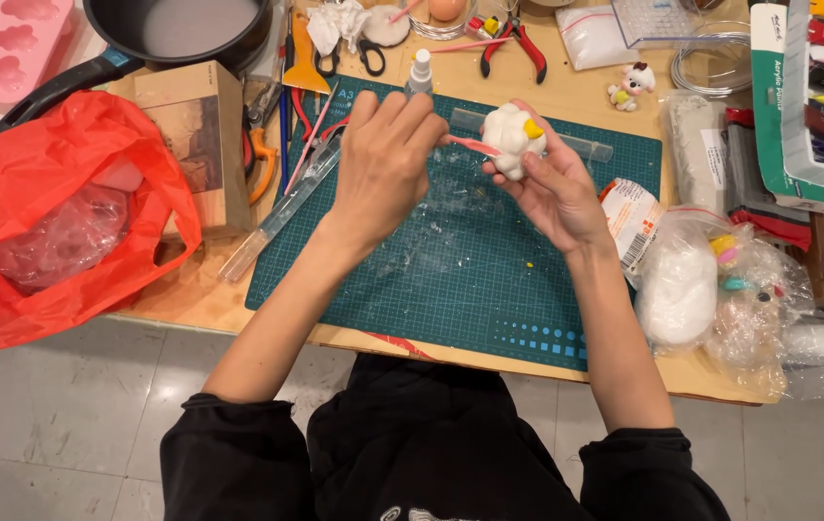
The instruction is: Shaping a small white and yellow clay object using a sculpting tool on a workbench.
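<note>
My right hand (555, 188) cradles a white clay figure (510, 141) with a yellow bit on its side, held above the green cutting mat (470, 280). My left hand (385, 159) pinches a thin pink sculpting tool (475, 146) whose tip touches the figure's left side. Both forearms reach in from the bottom of the view, over black sleeves.
A red plastic bag (55, 212) and a cardboard box (195, 135) lie left. A black pan (176, 29), scissors (364, 48), pliers (518, 39) and a small spray bottle (420, 72) line the back. Clear bags of white clay (682, 285) and a paint tube box (817, 87) sit right.
</note>
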